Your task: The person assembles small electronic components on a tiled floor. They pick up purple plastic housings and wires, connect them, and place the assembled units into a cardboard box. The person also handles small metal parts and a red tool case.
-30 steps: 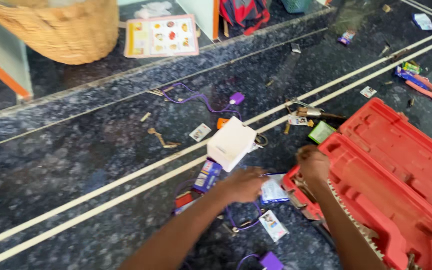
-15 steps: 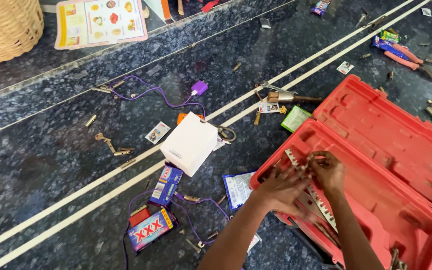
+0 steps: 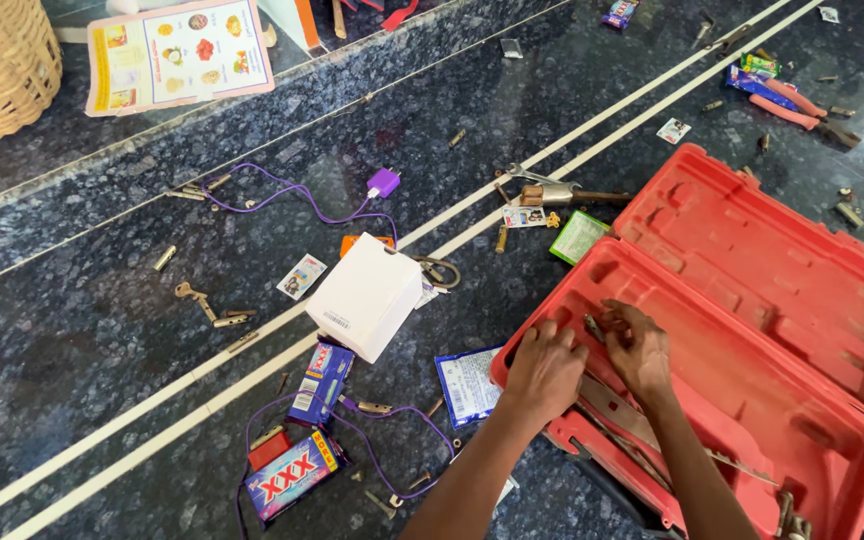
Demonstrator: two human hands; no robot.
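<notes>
Inside the near end of an open red toolbox [image 3: 752, 300] on the dark floor [image 3: 72, 330]: left hand [image 3: 544, 372] flat over its front wall, fingers curled, grasp impossible to tell; right hand [image 3: 640, 345] pinching small metal bits beside a saw blade [image 3: 617, 405]. Nearby, white box [image 3: 364, 295], blue packets [image 3: 470, 385], green packet [image 3: 576, 237], pink-edged picture chart [image 3: 180, 52] farther off.

Bare dark floor [image 3: 72, 330] lies open at the left of the frame. At centre, the white box [image 3: 365, 296], purple cable [image 3: 392, 415] and scattered packets crowd the way. The red toolbox [image 3: 752, 290] blocks the right, its raised lid walling off the upper right.
</notes>
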